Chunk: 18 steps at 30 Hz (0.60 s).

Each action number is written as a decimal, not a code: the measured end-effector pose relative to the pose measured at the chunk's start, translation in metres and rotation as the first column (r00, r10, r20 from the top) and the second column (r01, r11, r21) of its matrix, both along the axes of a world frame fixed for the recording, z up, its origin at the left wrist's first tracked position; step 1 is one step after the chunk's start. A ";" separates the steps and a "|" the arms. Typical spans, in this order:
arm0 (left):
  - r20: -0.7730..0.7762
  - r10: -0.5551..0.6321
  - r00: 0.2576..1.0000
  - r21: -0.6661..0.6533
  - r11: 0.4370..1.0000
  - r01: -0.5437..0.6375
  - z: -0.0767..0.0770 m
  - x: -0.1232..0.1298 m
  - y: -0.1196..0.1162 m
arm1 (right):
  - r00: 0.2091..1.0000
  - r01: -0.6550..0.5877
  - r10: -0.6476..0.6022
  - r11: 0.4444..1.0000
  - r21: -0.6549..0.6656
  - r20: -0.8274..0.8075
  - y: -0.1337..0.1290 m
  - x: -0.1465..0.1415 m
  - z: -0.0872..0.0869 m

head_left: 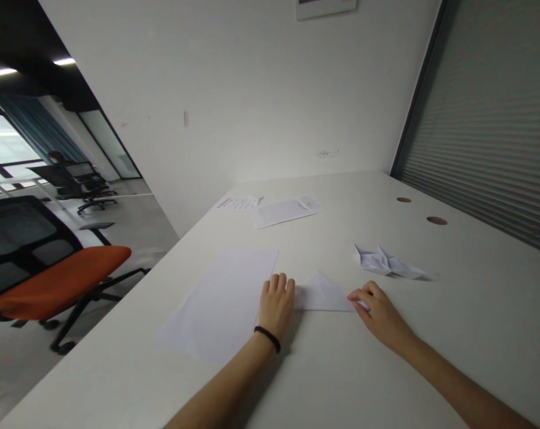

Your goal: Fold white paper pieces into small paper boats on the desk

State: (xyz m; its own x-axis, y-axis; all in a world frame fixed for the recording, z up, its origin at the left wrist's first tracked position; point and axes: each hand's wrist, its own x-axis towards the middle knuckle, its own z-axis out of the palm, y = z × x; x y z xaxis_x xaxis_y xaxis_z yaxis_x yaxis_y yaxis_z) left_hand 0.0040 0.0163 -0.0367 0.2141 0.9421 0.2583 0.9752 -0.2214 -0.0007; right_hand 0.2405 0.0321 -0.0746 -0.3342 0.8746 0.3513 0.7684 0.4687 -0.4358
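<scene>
A white sheet of paper folded into a triangle lies on the white table, its peak pointing away from me. My left hand, with a dark band at the wrist, rests palm down at its left end, fingers laid out. At the opposite corner my right hand pinches the folded paper between thumb and fingers. The part under each hand is hidden. Left of my left hand lies a flat white sheet, partly under my forearm. Beyond my right hand sits a folded paper boat.
Printed sheets lie toward the far end of the table, against the wall. Two round holes are cut near its right edge. An orange office chair stands at left. A person sits in the distance.
</scene>
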 end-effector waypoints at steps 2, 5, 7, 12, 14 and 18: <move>0.065 -0.180 0.982 0.005 0.984 0.180 -0.001 0.011 -0.003 | 1.000 -0.008 0.008 1.000 0.023 -0.009 0.001 0.001 -0.001; 0.178 -0.463 0.868 -0.061 0.876 0.479 -0.006 0.022 -0.009 | 1.000 -0.026 0.025 0.999 0.037 0.014 0.002 0.002 -0.001; 0.202 -0.527 0.826 -0.130 0.821 0.556 -0.009 0.025 -0.013 | 0.996 0.027 -0.033 0.996 0.081 0.081 0.000 -0.001 0.002; 0.203 -0.515 0.833 -0.199 0.811 0.550 -0.011 0.023 -0.016 | 0.966 -0.066 -0.009 0.958 0.278 0.260 -0.016 -0.028 0.003; 0.214 -0.520 0.827 -0.187 0.809 0.557 -0.011 0.024 -0.014 | 0.934 -0.243 0.174 0.949 0.199 0.312 -0.020 -0.041 -0.002; 0.227 -0.516 0.826 -0.210 0.802 0.559 -0.013 0.018 -0.013 | 0.937 -0.214 0.178 0.972 0.093 0.300 -0.021 -0.044 -0.015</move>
State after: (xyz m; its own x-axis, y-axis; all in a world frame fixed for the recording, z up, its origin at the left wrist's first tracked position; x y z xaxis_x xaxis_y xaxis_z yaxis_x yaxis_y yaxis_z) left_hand 0.0221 0.0028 -0.0502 0.6841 0.7230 0.0959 0.6819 -0.6807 0.2676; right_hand 0.1969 0.0113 -0.0897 -0.5974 0.7377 0.3145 0.7396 0.6584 -0.1395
